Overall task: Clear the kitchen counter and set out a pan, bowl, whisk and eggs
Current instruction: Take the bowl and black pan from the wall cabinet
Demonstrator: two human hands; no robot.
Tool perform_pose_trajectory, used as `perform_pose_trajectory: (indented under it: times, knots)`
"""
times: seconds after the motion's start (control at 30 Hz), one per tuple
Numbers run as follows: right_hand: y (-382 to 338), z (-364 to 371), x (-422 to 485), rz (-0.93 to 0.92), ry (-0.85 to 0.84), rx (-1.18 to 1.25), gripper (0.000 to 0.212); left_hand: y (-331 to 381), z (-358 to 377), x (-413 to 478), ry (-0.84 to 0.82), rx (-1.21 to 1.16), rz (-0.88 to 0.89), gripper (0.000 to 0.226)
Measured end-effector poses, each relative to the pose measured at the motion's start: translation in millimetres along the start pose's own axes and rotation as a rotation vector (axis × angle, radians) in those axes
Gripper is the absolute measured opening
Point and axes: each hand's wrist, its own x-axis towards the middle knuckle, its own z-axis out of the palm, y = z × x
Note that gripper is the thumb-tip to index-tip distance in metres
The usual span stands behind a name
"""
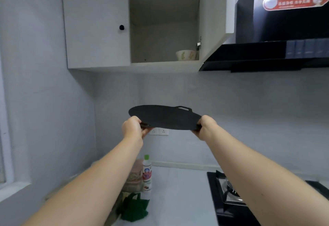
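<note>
Pan (164, 117) midair between bowl (186, 55), bottle (146, 172)

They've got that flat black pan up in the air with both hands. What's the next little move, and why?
Probably lower the pan toward the gas stove at lower right. The left hand and right hand grip its opposite edges in mid-air below the open cabinet, and the task wants it set out.
</note>
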Motion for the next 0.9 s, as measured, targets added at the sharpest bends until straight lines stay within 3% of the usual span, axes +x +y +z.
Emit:
perform_pose_trajectory:
  times: [0.13, 0.3, 0.5, 0.7, 0.9]
  knots:
    - [25, -41, -7, 0.068, 0.086, 0.002, 0.013, -39, -19, -10, -0.015, -0.042, -0.145, 0.027]
    - [49, -93, -4, 0.074, 0.165, 0.046, 0.021, -95, -30, -17, -0.028, 0.038, -0.271, 0.019]
    - [53, -180, 16, 0.116, 0.263, 0.027, 0.016, -177, -25, -26, -0.112, 0.182, -0.449, 0.013]
    - [37, -283, 34, 0.093, 0.373, 0.098, 0.029, -274, 26, -60, -0.183, 0.068, -0.652, 0.031]
    - [-4, -397, 44, 0.033, 0.450, 0.145, 0.026, -396, 96, -116, -0.291, 0.156, -0.791, 0.019]
